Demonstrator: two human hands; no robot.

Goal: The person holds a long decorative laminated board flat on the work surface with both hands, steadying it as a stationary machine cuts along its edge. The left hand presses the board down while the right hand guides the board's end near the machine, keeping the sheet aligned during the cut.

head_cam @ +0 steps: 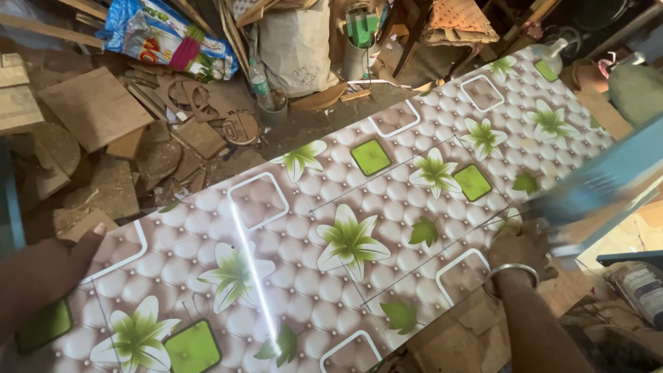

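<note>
A long glossy panel [387, 207] printed with quilted brown padding, white-green flowers and green squares lies slantwise across the view. My left hand [48, 273] rests flat on its near left edge, thumb on the panel's far rim. My right hand [514, 245], with a metal bangle [511, 280] on the wrist, is closed around a blue tool [601, 183] that is blurred with motion and lies over the panel's right edge. Thin pencil lines cross the panel surface.
Wood offcuts and board scraps [97, 110] litter the floor at left. A printed plastic sack [169, 38], a beige bag [297, 45] and a plastic bottle [261, 83] stand beyond the panel. A wooden chair [449, 27] stands at the top.
</note>
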